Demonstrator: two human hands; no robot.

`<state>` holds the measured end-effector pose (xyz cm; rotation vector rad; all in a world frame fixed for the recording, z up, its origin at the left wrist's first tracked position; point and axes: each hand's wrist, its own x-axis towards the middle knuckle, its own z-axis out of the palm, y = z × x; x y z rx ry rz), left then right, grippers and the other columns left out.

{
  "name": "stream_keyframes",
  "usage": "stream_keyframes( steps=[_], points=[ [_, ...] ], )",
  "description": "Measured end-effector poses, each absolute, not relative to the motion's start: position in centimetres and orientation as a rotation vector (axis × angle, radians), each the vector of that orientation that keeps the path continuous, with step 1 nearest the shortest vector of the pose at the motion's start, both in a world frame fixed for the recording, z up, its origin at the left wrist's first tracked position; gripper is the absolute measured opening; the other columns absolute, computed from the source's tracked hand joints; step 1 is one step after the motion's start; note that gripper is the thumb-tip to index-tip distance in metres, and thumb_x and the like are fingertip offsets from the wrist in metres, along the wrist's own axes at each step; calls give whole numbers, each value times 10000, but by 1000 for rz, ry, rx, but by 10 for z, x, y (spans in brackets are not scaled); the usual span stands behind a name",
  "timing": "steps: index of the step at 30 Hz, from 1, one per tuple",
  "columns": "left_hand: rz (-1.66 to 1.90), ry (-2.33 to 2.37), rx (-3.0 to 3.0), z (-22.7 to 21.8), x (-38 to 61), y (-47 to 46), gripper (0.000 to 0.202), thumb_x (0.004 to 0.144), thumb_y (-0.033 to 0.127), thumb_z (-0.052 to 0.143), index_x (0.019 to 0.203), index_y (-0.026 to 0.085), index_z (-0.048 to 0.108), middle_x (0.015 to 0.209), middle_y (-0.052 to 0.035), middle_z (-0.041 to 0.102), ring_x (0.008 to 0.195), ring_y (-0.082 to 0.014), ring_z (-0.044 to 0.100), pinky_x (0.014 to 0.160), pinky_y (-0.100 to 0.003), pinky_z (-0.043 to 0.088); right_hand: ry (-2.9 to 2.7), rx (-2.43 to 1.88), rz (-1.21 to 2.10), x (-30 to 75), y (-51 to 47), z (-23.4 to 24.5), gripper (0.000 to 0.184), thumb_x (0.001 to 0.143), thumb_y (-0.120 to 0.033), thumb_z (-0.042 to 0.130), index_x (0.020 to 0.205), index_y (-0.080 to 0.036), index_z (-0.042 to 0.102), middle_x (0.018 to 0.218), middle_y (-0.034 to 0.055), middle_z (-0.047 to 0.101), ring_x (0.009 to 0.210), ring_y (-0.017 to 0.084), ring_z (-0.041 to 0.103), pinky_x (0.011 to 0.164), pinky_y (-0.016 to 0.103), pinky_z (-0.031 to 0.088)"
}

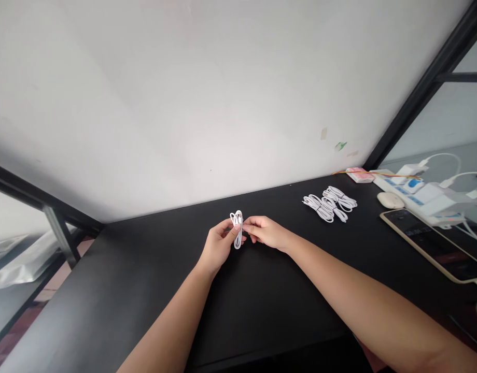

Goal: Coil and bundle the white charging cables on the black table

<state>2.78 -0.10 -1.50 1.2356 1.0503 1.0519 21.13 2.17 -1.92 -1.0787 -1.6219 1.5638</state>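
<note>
A white charging cable (238, 240), folded into a narrow bundle, is pinched between the thumb and fingers of my left hand (218, 247) just above the black tabletop. My right hand (267, 232) meets the bundle's right side, its thumb and index finger pressed together. Whatever lies between those right fingertips is too small to make out. Farther right on the table, several similar bundles of white cables (320, 208) lie close together, held by dark ties.
The black table (145, 290) runs up to a white wall (207, 103). At its right stand a power strip (413, 199) with plugged-in chargers, a phone (436, 243), a whitish rounded case (390, 200) and a pink-and-white box (360, 175). Black metal posts (409, 109) frame both sides.
</note>
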Motion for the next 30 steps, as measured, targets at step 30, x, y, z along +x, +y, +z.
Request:
stream_keyframes(
  steps=[30],
  points=[
    [1109, 1169, 1231, -15, 29, -2, 431, 759, 441, 816, 1077, 157, 758, 941, -98, 791, 856, -234, 740, 752, -314, 569, -1675, -1186, 1534, 211, 17, -15, 216, 971, -373, 521, 917, -185, 614, 657, -19, 559, 623, 123, 492, 623, 258, 372]
  ],
)
